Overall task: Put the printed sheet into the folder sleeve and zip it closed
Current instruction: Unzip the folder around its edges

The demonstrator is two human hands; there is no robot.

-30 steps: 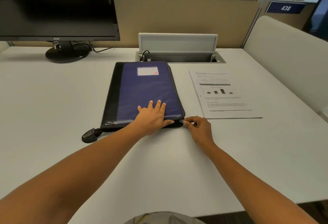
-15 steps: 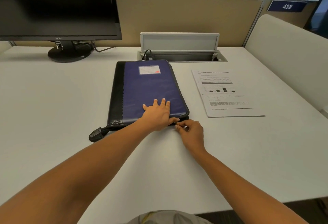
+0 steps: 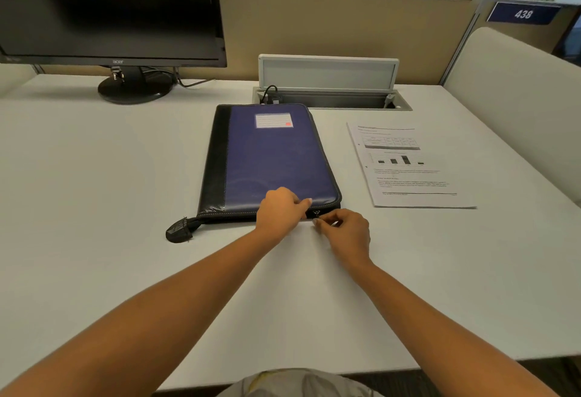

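Your left hand (image 3: 279,208) bears, fingers curled, on the near edge of the folder (image 3: 273,157); whether it grips cannot be told. Your right hand (image 3: 344,230) pinches the zipper pull (image 3: 316,214). The printed sheet (image 3: 405,163) lies apart, right of the folder.

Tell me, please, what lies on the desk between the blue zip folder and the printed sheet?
Nothing: in the head view, only a bare strip of white desk separates the blue zip folder from the printed sheet, which do not touch.
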